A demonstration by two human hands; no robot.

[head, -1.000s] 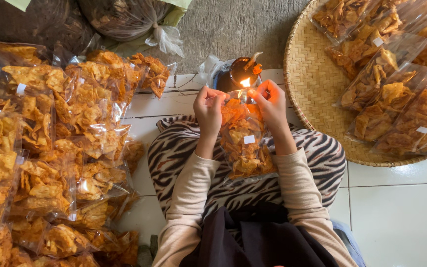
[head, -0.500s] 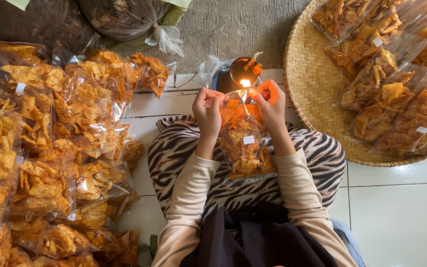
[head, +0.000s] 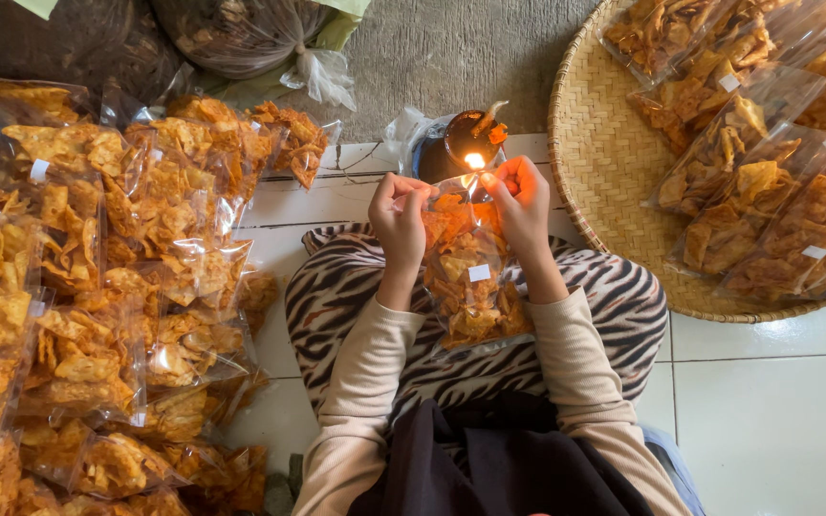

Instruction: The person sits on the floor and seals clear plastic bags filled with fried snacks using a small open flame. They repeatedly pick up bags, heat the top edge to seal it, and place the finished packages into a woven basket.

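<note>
Chip bag at the flame
Left hand (head: 399, 218) and right hand (head: 520, 203) are pinching the chip bag's (head: 466, 277) top corners; it is hanging lengthwise toward the lap, mouth pointing at the small flame (head: 474, 161).

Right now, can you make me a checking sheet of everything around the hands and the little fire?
Surface: white tiled floor, grey concrete beyond.
Job's things: clear plastic bag of orange chips, its top edge held at the small lamp flame.
Clutter: heap of filled clear chip bags at left; round woven bamboo tray at right holding more bags; dark tied plastic sacks at top.
Grips: left hand and right hand each pinch a top corner of the bag.
Cables: nothing seen.
Surroundings: zebra-striped cloth over the lap.
</note>
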